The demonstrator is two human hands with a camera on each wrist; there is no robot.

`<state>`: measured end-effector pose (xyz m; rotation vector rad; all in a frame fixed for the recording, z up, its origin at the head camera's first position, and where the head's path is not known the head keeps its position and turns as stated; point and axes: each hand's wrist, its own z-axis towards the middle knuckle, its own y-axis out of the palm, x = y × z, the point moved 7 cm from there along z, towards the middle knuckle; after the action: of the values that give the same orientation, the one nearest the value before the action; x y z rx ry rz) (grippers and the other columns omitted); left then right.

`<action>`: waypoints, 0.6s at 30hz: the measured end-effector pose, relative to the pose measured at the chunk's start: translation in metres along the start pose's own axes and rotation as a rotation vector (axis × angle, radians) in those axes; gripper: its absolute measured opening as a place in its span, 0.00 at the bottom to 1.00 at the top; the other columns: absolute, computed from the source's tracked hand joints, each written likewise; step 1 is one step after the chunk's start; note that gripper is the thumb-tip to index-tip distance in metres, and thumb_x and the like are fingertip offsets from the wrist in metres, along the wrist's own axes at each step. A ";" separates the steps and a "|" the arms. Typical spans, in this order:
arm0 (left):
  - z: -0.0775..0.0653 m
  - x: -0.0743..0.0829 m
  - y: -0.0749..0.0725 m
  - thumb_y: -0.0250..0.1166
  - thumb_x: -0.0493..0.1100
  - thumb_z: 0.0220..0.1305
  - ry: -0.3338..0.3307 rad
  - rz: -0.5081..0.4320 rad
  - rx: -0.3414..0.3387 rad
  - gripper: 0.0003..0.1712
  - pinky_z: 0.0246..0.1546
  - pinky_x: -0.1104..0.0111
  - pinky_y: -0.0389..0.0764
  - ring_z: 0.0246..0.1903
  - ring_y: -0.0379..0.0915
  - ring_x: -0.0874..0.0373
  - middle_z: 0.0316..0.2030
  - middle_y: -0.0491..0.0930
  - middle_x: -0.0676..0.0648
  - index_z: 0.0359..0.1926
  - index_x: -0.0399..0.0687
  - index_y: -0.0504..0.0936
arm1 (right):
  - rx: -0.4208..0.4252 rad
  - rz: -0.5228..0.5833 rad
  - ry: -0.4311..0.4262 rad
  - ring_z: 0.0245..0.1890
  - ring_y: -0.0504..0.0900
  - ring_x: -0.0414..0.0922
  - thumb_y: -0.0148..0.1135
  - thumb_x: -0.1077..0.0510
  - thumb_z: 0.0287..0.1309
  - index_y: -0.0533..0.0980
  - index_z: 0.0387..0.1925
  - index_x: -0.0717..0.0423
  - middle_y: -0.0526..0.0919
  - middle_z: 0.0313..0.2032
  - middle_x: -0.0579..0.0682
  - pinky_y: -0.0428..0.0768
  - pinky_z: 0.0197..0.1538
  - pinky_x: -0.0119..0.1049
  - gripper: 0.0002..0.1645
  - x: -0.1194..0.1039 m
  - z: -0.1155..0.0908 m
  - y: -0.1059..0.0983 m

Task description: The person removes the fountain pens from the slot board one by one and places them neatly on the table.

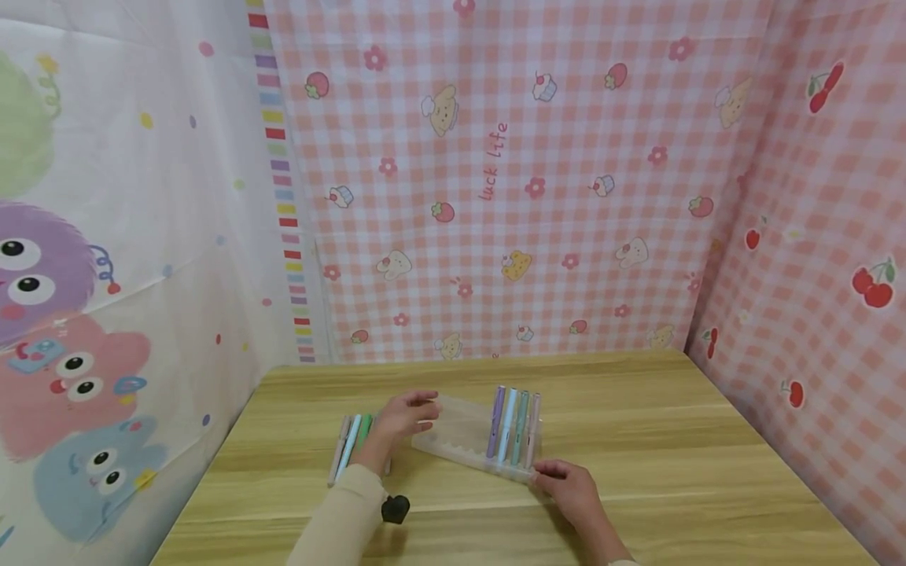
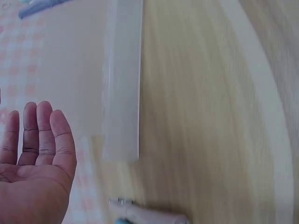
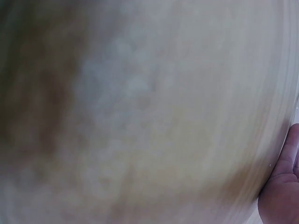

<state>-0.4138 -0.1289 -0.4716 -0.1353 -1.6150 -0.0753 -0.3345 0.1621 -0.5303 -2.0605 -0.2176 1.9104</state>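
A clear plastic pen rack (image 1: 453, 450) with a scalloped front ledge lies on the wooden table. Several pens stand side by side at its right end: a purple pen (image 1: 496, 422), a light blue pen (image 1: 507, 427), a teal pen (image 1: 520, 428) and a dusty pink pen (image 1: 534, 430). My left hand (image 1: 406, 417) is by the rack's left end, fingers extended and palm bare in the left wrist view. At the front right corner, my right hand (image 1: 572, 486) pinches the rack between thumb and fingers. The right wrist view catches only part of that hand.
Left of the rack, more pens lie on the table, among them a light blue pen (image 1: 349, 446) and a green pen (image 1: 364, 428), partly hidden by my left forearm. A black wrist device (image 1: 395, 509) sticks out from the left sleeve. Patterned cloths (image 1: 495, 236) hang around the table.
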 end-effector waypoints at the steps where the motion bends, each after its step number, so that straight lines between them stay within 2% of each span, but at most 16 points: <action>1: 0.001 -0.001 0.004 0.64 0.35 0.67 -0.001 -0.009 -0.007 0.25 0.54 0.52 0.78 0.47 0.78 0.47 0.49 0.79 0.37 0.61 0.27 0.72 | 0.001 -0.001 0.000 0.36 0.78 0.43 0.70 0.64 0.56 0.84 0.40 0.65 0.86 0.37 0.52 0.78 0.39 0.36 0.10 0.000 0.000 0.000; 6: 0.003 -0.004 0.024 0.65 0.35 0.66 -0.016 -0.034 -0.017 0.22 0.54 0.52 0.78 0.43 0.79 0.53 0.45 0.80 0.41 0.58 0.28 0.75 | 0.003 -0.004 -0.003 0.35 0.78 0.43 0.70 0.64 0.55 0.84 0.40 0.65 0.85 0.36 0.52 0.78 0.38 0.35 0.10 -0.002 0.000 -0.001; 10: 0.003 -0.008 0.038 0.65 0.34 0.66 -0.003 -0.026 -0.046 0.20 0.52 0.53 0.79 0.42 0.78 0.55 0.44 0.80 0.41 0.56 0.28 0.76 | -0.001 -0.004 -0.001 0.35 0.78 0.43 0.70 0.64 0.55 0.84 0.40 0.65 0.85 0.36 0.52 0.77 0.38 0.35 0.10 -0.001 0.000 0.000; 18: 0.004 -0.018 0.062 0.65 0.32 0.64 0.056 -0.004 -0.076 0.21 0.45 0.58 0.82 0.38 0.79 0.58 0.43 0.81 0.38 0.56 0.24 0.75 | -0.004 0.008 0.001 0.35 0.78 0.44 0.70 0.64 0.55 0.84 0.40 0.66 0.85 0.36 0.53 0.78 0.38 0.36 0.11 -0.001 -0.001 0.000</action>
<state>-0.4088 -0.0681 -0.4915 -0.1872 -1.5567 -0.1424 -0.3340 0.1613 -0.5297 -2.0681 -0.2139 1.9147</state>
